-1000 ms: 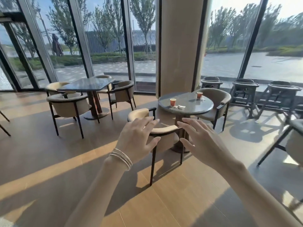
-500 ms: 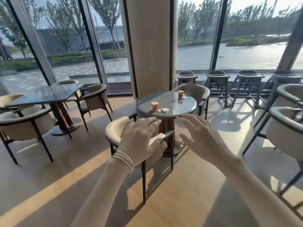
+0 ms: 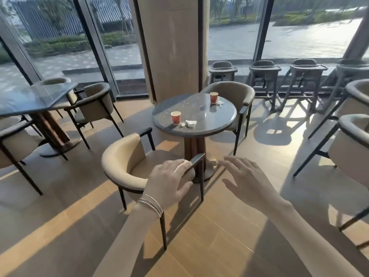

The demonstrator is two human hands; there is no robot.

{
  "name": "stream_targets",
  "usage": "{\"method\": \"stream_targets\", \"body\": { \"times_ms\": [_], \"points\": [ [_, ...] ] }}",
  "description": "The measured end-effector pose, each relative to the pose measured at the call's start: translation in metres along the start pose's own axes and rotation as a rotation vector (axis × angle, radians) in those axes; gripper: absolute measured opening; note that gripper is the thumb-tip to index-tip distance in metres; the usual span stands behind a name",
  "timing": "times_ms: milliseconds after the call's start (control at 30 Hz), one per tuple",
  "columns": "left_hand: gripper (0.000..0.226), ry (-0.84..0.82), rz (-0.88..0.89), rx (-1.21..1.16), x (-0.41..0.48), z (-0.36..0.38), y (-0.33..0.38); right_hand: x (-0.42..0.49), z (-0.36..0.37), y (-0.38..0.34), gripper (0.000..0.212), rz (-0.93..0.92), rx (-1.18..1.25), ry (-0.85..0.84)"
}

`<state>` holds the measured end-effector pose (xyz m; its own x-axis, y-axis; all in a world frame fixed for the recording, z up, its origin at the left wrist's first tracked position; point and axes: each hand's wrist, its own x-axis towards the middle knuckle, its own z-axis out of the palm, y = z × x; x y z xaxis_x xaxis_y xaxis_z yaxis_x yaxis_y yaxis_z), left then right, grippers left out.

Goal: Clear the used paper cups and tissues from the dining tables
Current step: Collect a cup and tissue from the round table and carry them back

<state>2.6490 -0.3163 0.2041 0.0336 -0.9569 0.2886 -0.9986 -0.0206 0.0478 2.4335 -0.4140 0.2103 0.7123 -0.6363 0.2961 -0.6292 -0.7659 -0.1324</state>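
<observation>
the left hand (image 3: 169,180), with thin silver bangles (image 3: 151,204) at the wrist, is spread loosely and holds nothing. it lies over the dark arm of a beige padded tub chair (image 3: 123,160); whether it touches that arm or only hovers over it is hard to tell from this angle. the right hand (image 3: 245,176) hangs in the air beside it, fingers fanned and relaxed, also holding nothing.

this looks like the approach step: nothing is collected yet, and both hands are well short of the round grey stone table (image 3: 195,108). the next move calls for getting past the chair to the near edge, then picking up a cup with one hand and gathering tissue with the other.

near the table's near-left edge stands an orange paper cup (image 3: 176,117), with a crumpled white tissue (image 3: 190,123) just beside it toward the centre. a second orange paper cup (image 3: 214,97) stands by the far-right edge, with what seems to be another scrap of tissue (image 3: 219,102) against it.

a second tub chair (image 3: 233,90) sits at the far side. beyond are a broad beige column (image 3: 171,47), a square dark glossy table (image 3: 30,96) to the left, a row of grey high chairs (image 3: 263,72) along tall windows, and a sunlit wooden floor (image 3: 219,226).
</observation>
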Motion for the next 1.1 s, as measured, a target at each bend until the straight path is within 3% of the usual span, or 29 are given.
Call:
{"method": "stream_targets", "body": {
  "times_ms": [233,533,1100],
  "points": [
    [0.052,0.106,-0.054,-0.007,0.122,0.015,-0.018,0.116,-0.004,0.075,0.05,-0.035,0.005,0.018],
    [0.052,0.045,-0.117,-0.038,0.211,0.079,-0.052,0.199,0.061,0.133,0.054,-0.04,0.024,-0.084],
    [0.053,0.015,-0.247,-0.005,0.417,0.142,-0.211,0.461,0.134,0.216,0.051,-0.157,0.009,-0.138]
  ]
}}
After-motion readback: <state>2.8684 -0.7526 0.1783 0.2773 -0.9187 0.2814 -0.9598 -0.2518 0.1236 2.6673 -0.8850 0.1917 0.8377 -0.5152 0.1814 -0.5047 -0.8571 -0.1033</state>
